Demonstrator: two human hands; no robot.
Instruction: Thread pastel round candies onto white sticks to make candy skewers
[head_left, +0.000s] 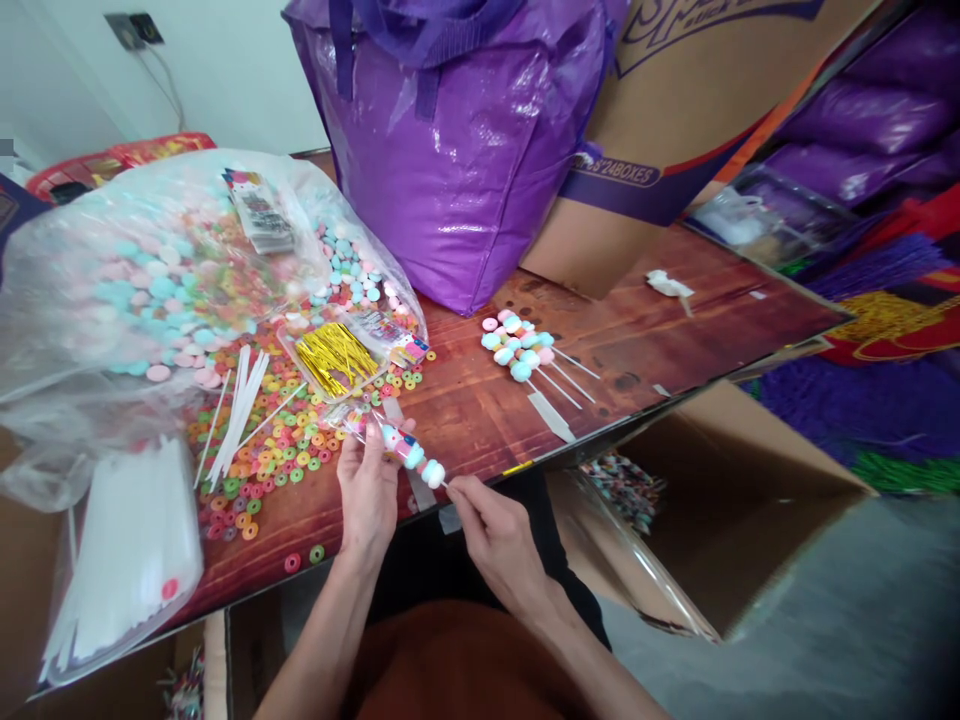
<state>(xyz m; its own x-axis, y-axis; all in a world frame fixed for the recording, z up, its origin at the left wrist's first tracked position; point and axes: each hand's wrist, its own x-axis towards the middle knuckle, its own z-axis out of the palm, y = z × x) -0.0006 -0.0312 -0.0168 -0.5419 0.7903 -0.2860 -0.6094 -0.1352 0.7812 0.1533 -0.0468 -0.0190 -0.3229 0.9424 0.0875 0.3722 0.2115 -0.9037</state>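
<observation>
A candy skewer [414, 457] with pastel blue, white and pink pieces is held between my two hands at the table's front edge. My right hand [495, 530] pinches the white stick at its lower end. Closed around a clear printed bag [354, 420], my left hand [369, 490] sits at the skewer's upper end. The bag seems to cover the upper candies, but how far it reaches is hard to see. Several finished-looking candy skewers [519, 345] lie together to the right. Left of my hands are loose fruit-coloured candy rings [300, 445] and white sticks [238, 415].
Gold twist ties [337, 358] fill a small tray. Behind it lies a large clear bag of candies [157, 290] holding a stack of printed bags [259, 212]. A pack of white sticks [127, 550], a purple bag [457, 150], a carton [637, 170] and an open box [697, 500] surround the table.
</observation>
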